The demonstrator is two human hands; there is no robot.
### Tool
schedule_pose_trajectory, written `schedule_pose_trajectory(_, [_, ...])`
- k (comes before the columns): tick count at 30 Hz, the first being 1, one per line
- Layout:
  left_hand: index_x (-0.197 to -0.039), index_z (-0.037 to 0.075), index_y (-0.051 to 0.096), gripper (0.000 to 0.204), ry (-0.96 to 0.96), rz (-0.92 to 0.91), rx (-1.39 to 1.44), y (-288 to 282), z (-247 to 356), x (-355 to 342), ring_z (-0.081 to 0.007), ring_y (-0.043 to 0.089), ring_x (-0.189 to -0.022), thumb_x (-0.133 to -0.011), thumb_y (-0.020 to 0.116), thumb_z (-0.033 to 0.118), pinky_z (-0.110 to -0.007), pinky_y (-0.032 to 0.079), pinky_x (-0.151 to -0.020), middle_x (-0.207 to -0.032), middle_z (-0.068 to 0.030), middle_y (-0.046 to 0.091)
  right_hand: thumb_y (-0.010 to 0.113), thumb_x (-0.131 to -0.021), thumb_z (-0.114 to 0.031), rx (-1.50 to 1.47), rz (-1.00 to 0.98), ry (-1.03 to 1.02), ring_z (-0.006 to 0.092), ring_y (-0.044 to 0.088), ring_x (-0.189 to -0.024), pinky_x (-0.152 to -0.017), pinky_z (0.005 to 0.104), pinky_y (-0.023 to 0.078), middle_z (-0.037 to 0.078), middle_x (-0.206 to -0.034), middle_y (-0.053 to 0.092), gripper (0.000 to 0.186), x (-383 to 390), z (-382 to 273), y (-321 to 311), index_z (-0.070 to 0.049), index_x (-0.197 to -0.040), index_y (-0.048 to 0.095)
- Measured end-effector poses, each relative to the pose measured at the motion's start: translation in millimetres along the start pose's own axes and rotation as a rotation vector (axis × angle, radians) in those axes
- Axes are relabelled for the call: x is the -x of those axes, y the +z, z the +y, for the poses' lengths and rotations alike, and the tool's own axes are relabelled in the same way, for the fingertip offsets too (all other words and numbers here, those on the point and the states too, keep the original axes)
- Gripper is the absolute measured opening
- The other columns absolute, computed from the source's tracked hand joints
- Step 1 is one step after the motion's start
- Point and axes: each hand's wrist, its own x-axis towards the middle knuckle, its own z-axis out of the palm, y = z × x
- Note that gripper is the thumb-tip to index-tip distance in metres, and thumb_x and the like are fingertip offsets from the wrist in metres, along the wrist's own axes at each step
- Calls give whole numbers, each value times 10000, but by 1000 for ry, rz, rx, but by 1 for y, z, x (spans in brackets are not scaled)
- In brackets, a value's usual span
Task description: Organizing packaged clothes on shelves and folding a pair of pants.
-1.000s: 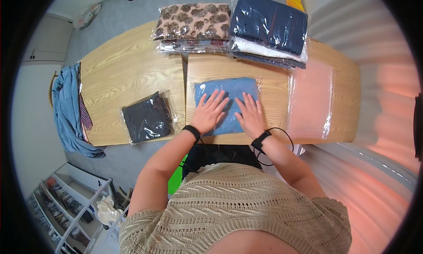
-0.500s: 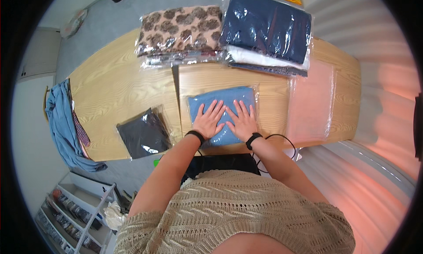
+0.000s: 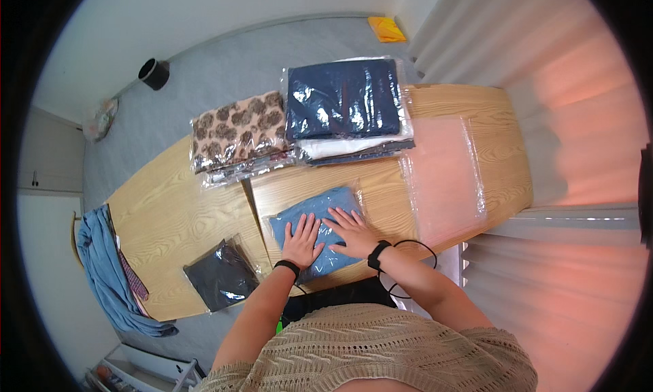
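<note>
Palms down and fingers extended, gripping nothing, the left hand [image 3: 300,244] and right hand [image 3: 355,235] press on the clear-bagged blue garment [image 3: 333,261] near the wooden table's [image 3: 160,201] close edge, as half a second ago. Leftward lies a bagged dark garment [image 3: 221,275]. The tilted view now shows the black bin [image 3: 154,74] and yellow packet [image 3: 386,29] whole.
</note>
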Motion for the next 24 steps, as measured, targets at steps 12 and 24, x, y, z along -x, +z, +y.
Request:
schedule_pose_trajectory(12, [-1385,83,328,632,-36,-83,223,-59,43,27,-276,197,-1371,-865,509,392,-538,155,-1075,-1486,-99,221,689,-805,-217,-1249,678,458,135,555,-743,-622,280,450,66,-824,600,358,-38,113,-217,56,-1000,563])
schedule_pose_trajectory(24, [-1098,56,564,310,-207,260,311,-68,39,73,-385,306,-1289,-814,602,173,-443,303,-1031,-1410,-231,286,737,-725,-164,-642,445,623,201,625,-723,-655,319,499,130,-791,656,310,-131,159,-201,109,-818,623])
